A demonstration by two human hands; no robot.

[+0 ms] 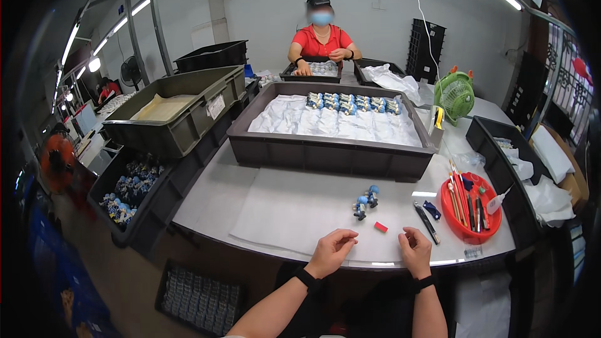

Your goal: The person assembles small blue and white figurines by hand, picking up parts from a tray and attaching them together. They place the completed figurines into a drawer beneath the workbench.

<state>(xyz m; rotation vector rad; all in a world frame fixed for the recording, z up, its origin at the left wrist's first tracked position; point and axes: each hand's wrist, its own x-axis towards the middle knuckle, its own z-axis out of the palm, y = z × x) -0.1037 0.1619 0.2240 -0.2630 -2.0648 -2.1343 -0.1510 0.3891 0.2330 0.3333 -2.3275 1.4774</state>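
Near the front edge of the white table, my left hand (334,252) hovers with its fingers loosely bent and apart, and nothing shows in it. My right hand (416,251) is a short way to the right, its fingers also loosely curled, without any visible object. Just beyond and between them lies a small red block (380,227). Two small blue figurines (365,203) are on the table past the block, close together. To the right of these rest a black-handled craft knife (427,223) and a small dark blue piece (432,210).
A large grey tray (332,158) lined with white sheeting holds rows of figurines. At right, a red bowl (446,203) contains brushes and pens. Left are stacked bins (178,126). A green fan (455,95) stands at the back right. Across the table, a masked person (322,40) handles parts.
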